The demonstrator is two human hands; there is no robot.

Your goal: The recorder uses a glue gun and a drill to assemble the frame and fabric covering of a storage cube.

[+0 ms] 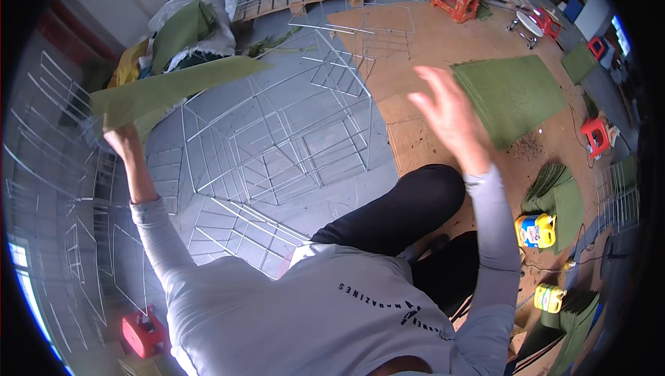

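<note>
yellow jugs [539, 232], red stools [140, 338]

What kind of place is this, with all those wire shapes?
Probably a workshop: there are lots of bare metal wire frames, a flat stack of green sheets, and one loose green sheet held up in the person's left hand.

I can see a pale grey long-sleeved cloth top [298, 320], black printed lettering [398, 306] across its front, and black trousers [395, 206].
</note>
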